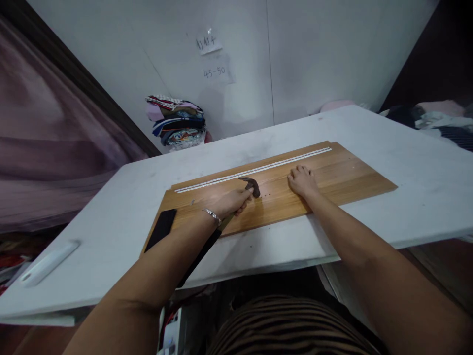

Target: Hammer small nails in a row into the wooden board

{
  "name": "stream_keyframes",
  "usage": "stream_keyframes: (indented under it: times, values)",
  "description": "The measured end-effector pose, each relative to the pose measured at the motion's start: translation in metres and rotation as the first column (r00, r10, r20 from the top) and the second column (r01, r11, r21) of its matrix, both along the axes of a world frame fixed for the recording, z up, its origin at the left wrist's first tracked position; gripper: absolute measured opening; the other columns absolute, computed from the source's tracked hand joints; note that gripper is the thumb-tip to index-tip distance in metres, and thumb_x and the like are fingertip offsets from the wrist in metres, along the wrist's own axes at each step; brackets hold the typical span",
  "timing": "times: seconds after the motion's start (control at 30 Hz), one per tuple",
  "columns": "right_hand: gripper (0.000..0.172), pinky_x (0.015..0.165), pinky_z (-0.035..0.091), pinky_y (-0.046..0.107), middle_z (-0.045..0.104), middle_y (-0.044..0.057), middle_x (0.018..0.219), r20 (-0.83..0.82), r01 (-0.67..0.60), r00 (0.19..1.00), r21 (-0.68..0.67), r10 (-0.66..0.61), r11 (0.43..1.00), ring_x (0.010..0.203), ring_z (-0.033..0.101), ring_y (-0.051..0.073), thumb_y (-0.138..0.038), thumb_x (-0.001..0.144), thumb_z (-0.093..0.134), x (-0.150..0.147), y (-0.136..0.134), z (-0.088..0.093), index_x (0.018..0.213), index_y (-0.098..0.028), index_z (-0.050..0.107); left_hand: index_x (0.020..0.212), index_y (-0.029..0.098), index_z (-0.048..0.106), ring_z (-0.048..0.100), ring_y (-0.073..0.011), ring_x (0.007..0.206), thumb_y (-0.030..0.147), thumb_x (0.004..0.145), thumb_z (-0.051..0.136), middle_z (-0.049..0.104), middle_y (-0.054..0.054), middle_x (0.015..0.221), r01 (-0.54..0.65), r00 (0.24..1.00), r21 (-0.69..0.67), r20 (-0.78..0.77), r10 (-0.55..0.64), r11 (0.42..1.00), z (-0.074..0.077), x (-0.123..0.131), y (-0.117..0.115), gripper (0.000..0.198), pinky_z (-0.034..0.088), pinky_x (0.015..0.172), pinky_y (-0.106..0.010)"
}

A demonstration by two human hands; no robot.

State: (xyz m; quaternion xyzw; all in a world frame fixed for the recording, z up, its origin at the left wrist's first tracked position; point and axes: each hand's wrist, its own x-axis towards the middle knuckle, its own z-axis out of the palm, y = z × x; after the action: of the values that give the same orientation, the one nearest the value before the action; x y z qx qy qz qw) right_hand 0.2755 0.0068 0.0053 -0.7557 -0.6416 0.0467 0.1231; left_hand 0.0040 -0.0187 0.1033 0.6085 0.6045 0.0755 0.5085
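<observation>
On wooden board (pixel 351 177): left hand (pixel 232 201) grips hammer (pixel 253 187) near head; right hand (pixel 303 181) rests flat, empty.

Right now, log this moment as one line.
left hand: grips hammer near head | right hand: on wooden board | white strip: along board's far edge

The board (pixel 332 177) is smooth wood with a satin finish and visible grain. A pale, faintly glossy strip (pixel 254 169) runs along its far edge. On the board, the hammer (pixel 252 186) has a dark, dull metal head. Under the board, the table (pixel 406 148) is matt white and scuffed.
</observation>
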Motion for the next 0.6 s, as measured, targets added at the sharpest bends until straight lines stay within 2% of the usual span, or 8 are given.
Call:
stream_keyframes:
  times: [0.33,0.6]
  values:
    - [0.046,0.111,0.031,0.052,0.06,0.02,0.139,-0.006,0.003,1.0,-0.001,-0.003,1.0,0.134,0.045,0.033,-0.034,0.103,0.03,0.0008,0.001,-0.002,0.123,-0.014,0.066,0.087,0.019,0.058,0.037,-0.0084,0.044,0.062,0.099,0.047,0.042,0.006,0.057,0.024,0.999,0.005,0.031,-0.024,1.0,-0.0002,-0.0045,0.0042,0.046,0.033,0.042,-0.021]
    - [0.047,0.112,0.031,0.052,0.059,0.021,0.14,-0.006,-0.003,1.0,-0.002,0.003,1.0,0.134,0.045,0.033,-0.034,0.103,0.03,0.0007,0.0012,-0.0016,0.123,-0.013,0.066,0.089,0.019,0.056,0.038,-0.0088,0.044,0.058,0.101,0.046,0.042,0.006,0.056,0.008,1.0,0.011,0.001,-0.008,1.0,-0.0019,-0.0016,0.0011,0.042,0.033,0.043,-0.02]
